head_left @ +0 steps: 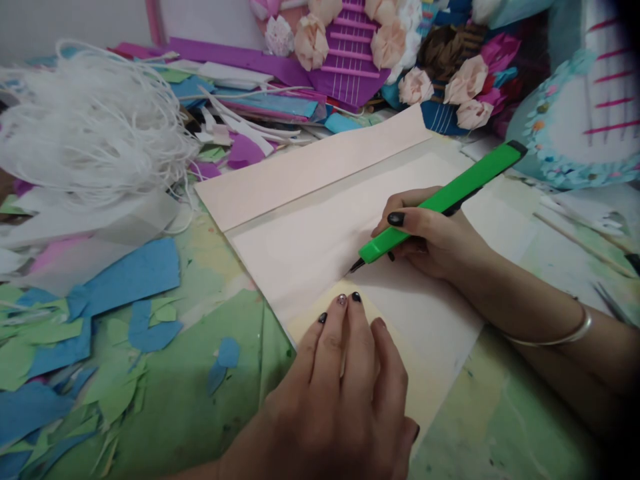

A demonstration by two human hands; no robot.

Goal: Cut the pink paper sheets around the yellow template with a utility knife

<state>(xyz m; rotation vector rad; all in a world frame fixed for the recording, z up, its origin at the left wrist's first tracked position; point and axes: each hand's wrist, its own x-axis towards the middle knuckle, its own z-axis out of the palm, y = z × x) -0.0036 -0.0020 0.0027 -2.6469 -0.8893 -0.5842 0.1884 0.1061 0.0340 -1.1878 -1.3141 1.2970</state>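
My right hand [440, 243] is closed around a green utility knife [450, 183], tilted with its dark tip down on a pale sheet [310, 233]. The tip meets the sheet just beyond the corner of a cream-yellow paper piece [320, 308]. My left hand [345, 393] lies over that piece with fingers stretched out, their tips pressing close to its upper edge. Much of the yellow piece is hidden under this hand. A pale pink strip [320, 177] runs along the sheet's far side.
A tangle of white cord [95, 127] sits at the upper left. Blue paper scraps [133, 273] and green scraps [115, 393] litter the left side. Flower-decorated paper pieces [350, 53] stand at the back. A thin wooden stick [583, 243] lies at the right.
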